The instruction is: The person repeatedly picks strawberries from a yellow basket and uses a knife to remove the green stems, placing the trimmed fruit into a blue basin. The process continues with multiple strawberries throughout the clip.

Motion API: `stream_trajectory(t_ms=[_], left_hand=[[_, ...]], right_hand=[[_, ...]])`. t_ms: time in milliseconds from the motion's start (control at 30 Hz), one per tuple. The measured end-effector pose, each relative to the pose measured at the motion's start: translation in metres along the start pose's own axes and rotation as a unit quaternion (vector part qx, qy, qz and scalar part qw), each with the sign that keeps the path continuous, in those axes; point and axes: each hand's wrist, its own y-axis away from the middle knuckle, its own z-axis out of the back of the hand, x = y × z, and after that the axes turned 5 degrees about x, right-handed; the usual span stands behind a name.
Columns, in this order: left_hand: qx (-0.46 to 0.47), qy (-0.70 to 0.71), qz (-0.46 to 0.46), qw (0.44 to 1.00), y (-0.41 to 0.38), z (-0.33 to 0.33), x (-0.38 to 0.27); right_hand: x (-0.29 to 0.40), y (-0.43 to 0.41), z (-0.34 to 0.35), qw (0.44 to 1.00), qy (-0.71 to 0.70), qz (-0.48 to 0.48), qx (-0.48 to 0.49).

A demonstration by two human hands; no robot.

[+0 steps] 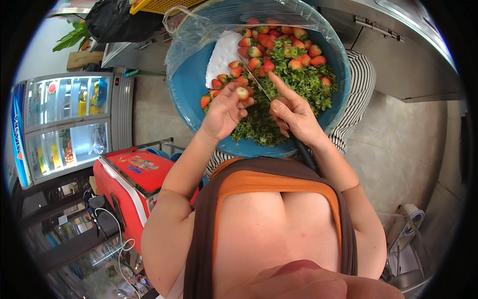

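Between the fingers of my left hand (224, 111) is a strawberry (242, 93), its pale cut top facing up. My right hand (298, 116) grips a long knife with a black handle (303, 151); the index finger points out past the grip, and the thin blade (257, 78) slants up and left over the fruit. Both hands are above a large blue plastic tub (183, 98), partly draped with clear plastic film. Inside it lie whole strawberries (254, 51) with green caps, a heap of cut leafy tops (315, 88) and a white padded sheet (222, 56).
The tub rests on my lap, over striped trousers (360, 82). A red cooler box (138, 164) stands at left, near a lit glass-door refrigerator (71, 123). A yellow basket (164, 5) and black plastic bag (119, 22) sit beyond the tub; steel cabinets (407, 63) stand at right.
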Motion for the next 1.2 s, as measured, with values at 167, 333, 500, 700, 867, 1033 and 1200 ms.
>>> stream_trajectory(t_ms=[167,333,500,700,867,1033,1200], left_hand=[[0.059,0.17,-0.01,0.984,-0.022,0.066,-0.042],[-0.141,-0.676,-0.033,0.722,-0.04,0.06,-0.071],[-0.119,-0.816,0.041,0.563,-0.044,0.066,-0.06],[-0.132,-0.8,0.143,0.568,-0.04,0.049,-0.068],[-0.164,-0.798,0.066,0.577,-0.032,0.039,-0.069],[-0.054,-0.39,0.004,0.919,-0.013,0.004,-0.059],[0.01,-0.244,0.005,0.97,-0.005,-0.003,-0.021]], right_hand=[[-0.003,-0.001,0.001,0.999,-0.008,-0.039,0.008],[-0.003,0.001,-0.001,0.998,-0.041,-0.049,-0.009],[-0.007,0.001,0.002,0.998,-0.042,-0.046,0.001],[-0.005,0.001,0.002,0.998,-0.045,-0.041,0.008],[-0.004,0.002,0.002,0.999,-0.026,-0.039,0.016],[-0.005,0.004,0.003,0.998,-0.023,-0.04,0.038],[-0.006,0.007,-0.003,0.995,-0.039,0.018,0.085]])
